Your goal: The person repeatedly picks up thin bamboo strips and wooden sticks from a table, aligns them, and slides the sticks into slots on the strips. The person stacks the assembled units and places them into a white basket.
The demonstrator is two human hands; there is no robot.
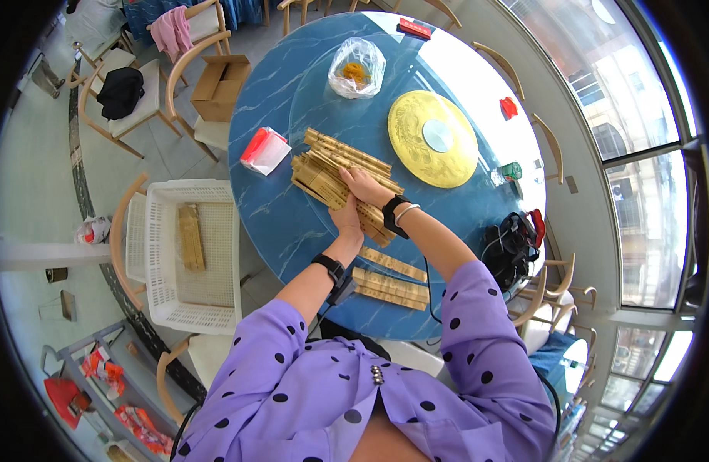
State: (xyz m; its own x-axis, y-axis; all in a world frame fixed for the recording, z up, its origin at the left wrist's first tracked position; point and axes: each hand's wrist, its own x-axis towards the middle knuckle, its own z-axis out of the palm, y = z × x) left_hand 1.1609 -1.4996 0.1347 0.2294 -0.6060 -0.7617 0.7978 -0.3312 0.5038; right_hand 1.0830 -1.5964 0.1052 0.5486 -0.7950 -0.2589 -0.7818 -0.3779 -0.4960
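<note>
A thick pile of long, flat golden-brown paper packets [317, 179] with dark print lies on the blue round table. My right hand [366, 187] rests over the pile, its fingers closed on some packets. Against it, lower down, my left hand [347, 219] grips packets at the near side of the pile. The fingertips of both hands are partly hidden. More packets [391, 288] lie in a row by the table's near edge, beside a separate strip of them [393, 263].
Left of the table, a white plastic crate [158, 266] holds a packet bundle [190, 237]. On the table are a red-and-white tissue pack [265, 150], a clear plastic bag [356, 68], a round yellow board [433, 139], a green can [511, 171] and a black bag [512, 242].
</note>
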